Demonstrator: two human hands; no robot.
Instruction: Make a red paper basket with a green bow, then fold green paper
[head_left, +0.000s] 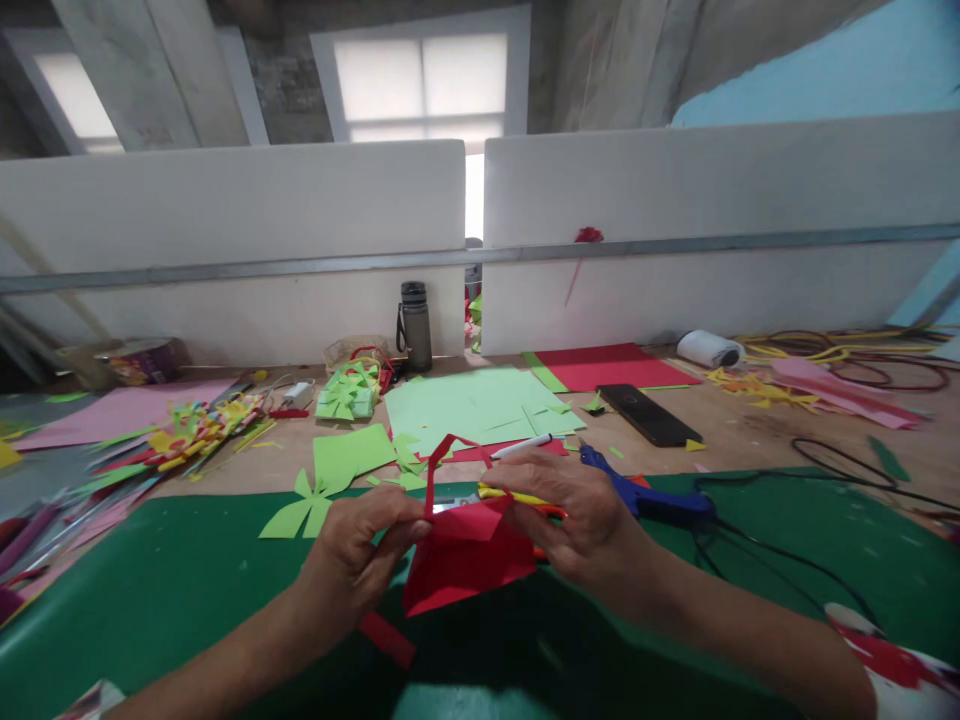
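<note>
Both of my hands are over a dark green mat at the table's near edge. My left hand pinches the left side of a folded red paper piece. A thin red strip curls up from that paper. My right hand is closed round scissors with yellow and orange handles, and the blades meet the top of the red paper. A loose red strip lies on the mat below my left wrist.
A blue glue gun with a black cord lies right of my right hand. Light green sheets, a white marker, a black phone, red paper, a grey bottle and paper flowers lie beyond.
</note>
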